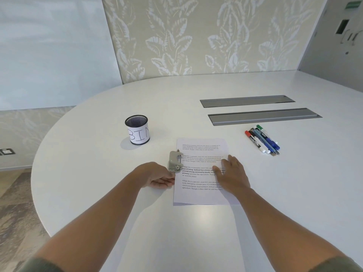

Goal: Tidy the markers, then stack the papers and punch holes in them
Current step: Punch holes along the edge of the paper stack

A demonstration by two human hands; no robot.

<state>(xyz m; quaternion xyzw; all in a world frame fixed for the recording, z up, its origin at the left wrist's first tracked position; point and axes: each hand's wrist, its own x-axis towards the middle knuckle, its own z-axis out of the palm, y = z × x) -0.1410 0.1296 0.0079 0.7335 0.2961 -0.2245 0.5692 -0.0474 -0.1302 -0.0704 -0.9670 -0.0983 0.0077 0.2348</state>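
A stack of printed papers (198,185) lies on the white table (98,183) in front of me. A grey hole punch (174,160) sits on the stack's left edge. My left hand (159,176) rests on the table just below the punch, fingertips touching the paper's left edge and the punch's near end. My right hand (231,173) lies flat on the right half of the papers, fingers spread. Several markers (262,139), red, black, blue and green, lie side by side at the right.
A black mesh cup labelled "BIN" (137,130) stands at the left, behind the punch. Two grey cable-tray lids (263,115) are set into the table behind the markers. The table's curved edge runs along the left.
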